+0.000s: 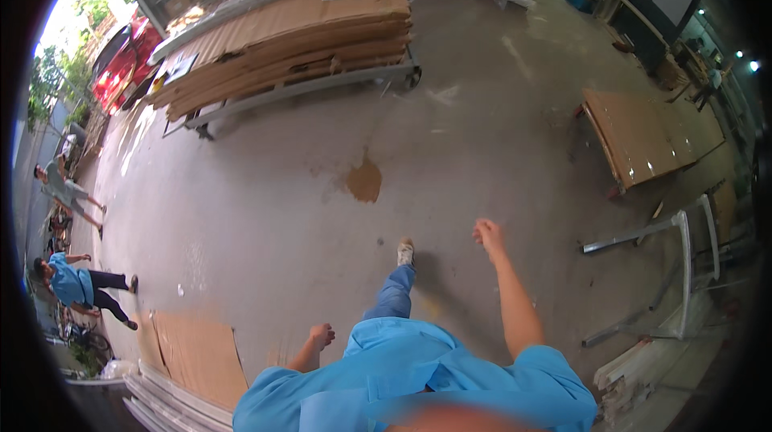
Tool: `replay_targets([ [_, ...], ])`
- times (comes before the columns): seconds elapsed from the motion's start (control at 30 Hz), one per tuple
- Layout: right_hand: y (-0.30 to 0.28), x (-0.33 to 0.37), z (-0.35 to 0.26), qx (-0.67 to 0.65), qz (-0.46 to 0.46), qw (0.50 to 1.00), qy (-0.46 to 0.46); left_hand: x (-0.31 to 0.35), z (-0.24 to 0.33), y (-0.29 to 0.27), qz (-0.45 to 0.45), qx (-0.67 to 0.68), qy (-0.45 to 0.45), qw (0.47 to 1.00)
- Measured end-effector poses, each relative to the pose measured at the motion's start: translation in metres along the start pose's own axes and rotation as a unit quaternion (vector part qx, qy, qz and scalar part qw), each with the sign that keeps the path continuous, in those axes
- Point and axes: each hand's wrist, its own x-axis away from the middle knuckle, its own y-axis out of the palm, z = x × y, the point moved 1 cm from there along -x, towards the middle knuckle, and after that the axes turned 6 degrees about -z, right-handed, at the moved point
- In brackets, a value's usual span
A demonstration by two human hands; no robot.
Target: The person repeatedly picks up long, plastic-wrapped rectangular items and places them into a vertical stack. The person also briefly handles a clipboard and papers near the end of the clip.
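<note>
Metal frame (686, 271) points leftward, its long axis unclear, with right hand (488, 235) and left hand (322, 335) both loosely curled in.

The person's right hand (489, 232) is stretched forward above the grey floor (482, 134), its fingers a little bent. The left hand (322, 335) is nearer to the body, beside the blue shirt (434, 347). One shoe (405, 253) stands out in front, and farther ahead there is a brown stain (364, 181). Beyond it, a cart (314, 85) carries a stack of cardboard (297, 26). At the right is a metal frame (685, 271); at the left edge, a person in blue (72, 281) and a person in grey (60, 184).
</note>
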Motion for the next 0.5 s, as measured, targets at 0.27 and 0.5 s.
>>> replay_targets([
  [0.27,-0.088,-0.021,0.123,-0.138,0.066,0.952,0.266,-0.067,0.399,0.192,-0.057,-0.051,0.092,0.993],
  [0.5,-0.141,-0.071,0.135,-0.162,0.163,0.867,0.442,-0.038,0.735,0.408,-0.192,-0.182,0.248,0.932],
])
